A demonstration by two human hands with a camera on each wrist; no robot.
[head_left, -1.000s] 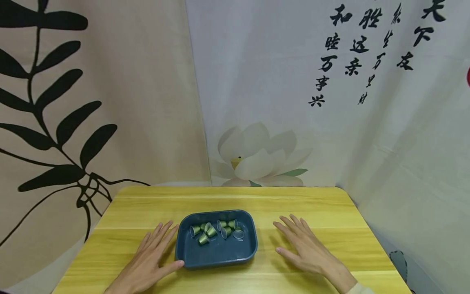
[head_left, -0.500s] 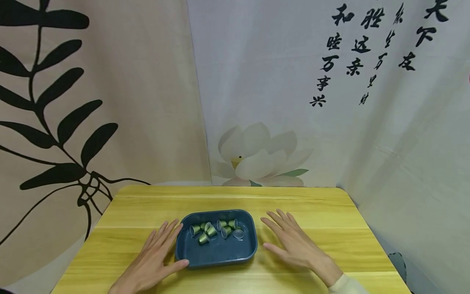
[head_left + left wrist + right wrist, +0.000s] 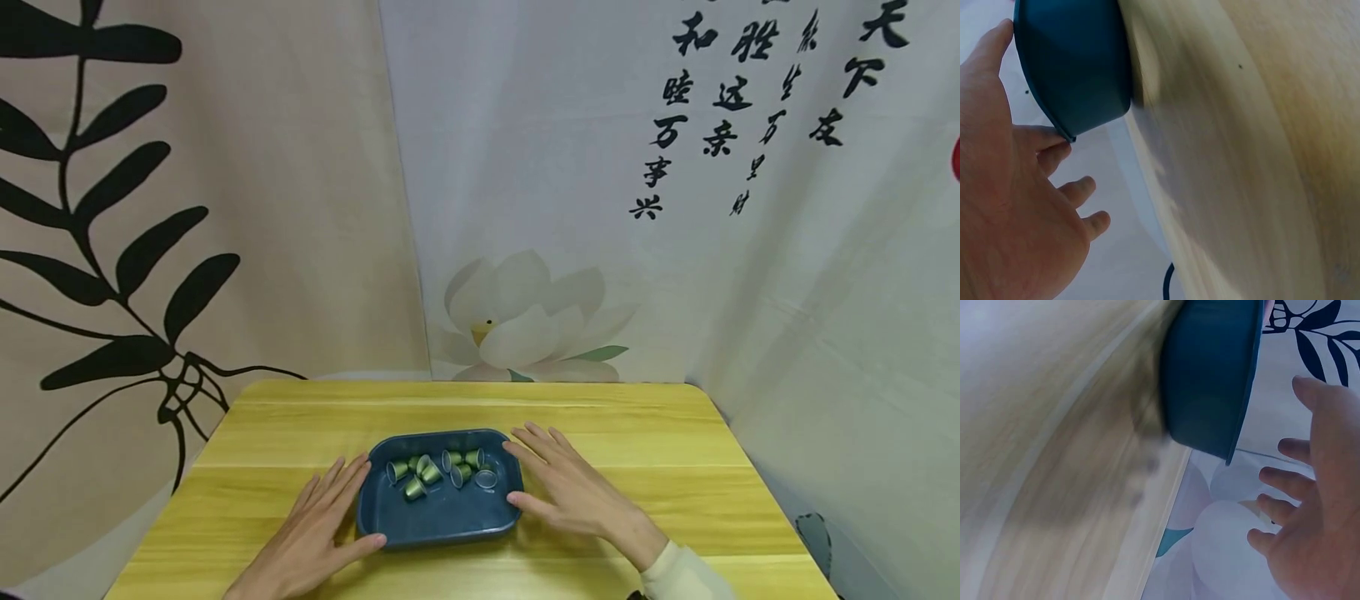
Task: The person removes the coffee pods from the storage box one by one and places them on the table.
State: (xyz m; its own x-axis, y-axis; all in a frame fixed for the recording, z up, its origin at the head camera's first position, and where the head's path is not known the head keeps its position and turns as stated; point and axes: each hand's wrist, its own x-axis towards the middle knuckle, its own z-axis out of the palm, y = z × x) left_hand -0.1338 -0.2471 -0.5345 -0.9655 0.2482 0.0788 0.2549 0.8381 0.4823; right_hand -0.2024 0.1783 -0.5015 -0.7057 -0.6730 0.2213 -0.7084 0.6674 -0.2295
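A dark blue rectangular tray [image 3: 450,518] stands on the table with several small green coffee capsules [image 3: 429,473] in its far half, some on their sides. My left hand [image 3: 311,533] spreads at its left end, thumb and index fingertips right at the rim. In the left wrist view the thumb and index finger meet the rim of the tray [image 3: 1075,69], and the other fingers reach past it. At the right end is my right hand [image 3: 570,487], fingers apart and nearly straight. The right wrist view shows a gap between those fingertips and the tray [image 3: 1210,381].
The wooden table [image 3: 637,417] has a far edge close to the hanging cloth backdrop [image 3: 540,167], printed with a flower, leaves and characters. A dark cord [image 3: 1168,281] hangs beyond the table edge in the left wrist view.
My right hand has moved left across the table to the tray's right end. My left hand has shifted slightly right against the left rim. The tray and capsules have stayed in place.
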